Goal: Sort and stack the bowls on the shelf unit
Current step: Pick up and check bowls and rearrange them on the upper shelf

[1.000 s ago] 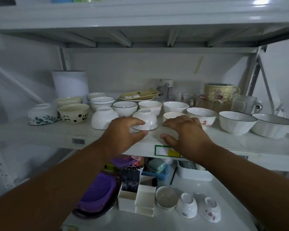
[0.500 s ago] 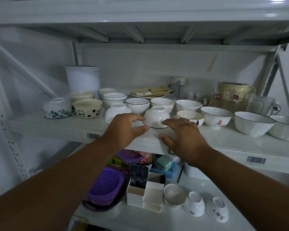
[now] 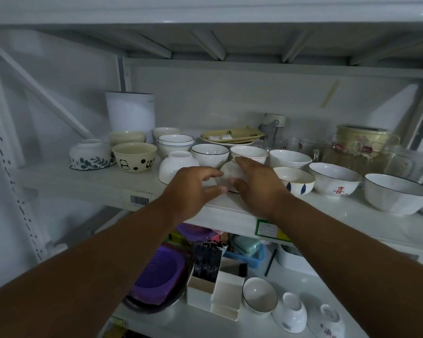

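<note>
While most bowls sit loose on the shelf (image 3: 88,189), you are just starting the job.

Your left hand (image 3: 189,189) and right hand (image 3: 257,184) both curl round a small white bowl (image 3: 230,176) that is upside down at the front of the shelf, with the fingers (image 3: 205,173) of the left hand bent on its one side and your right hand on the other. Just beyond your fingers stand a black-rimmed bowl (image 3: 210,154) and another white bowl (image 3: 249,153), each on its own. To the left of your fingers is a second upside-down bowl (image 3: 175,167). Further back there, two bowls look stacked (image 3: 175,142), so a little is done. To the right of your fingers, the bowl with blue marks (image 3: 294,182) and the bowl with red writing (image 3: 335,182) wait alone, so I think lots of sorting is left.
</note>
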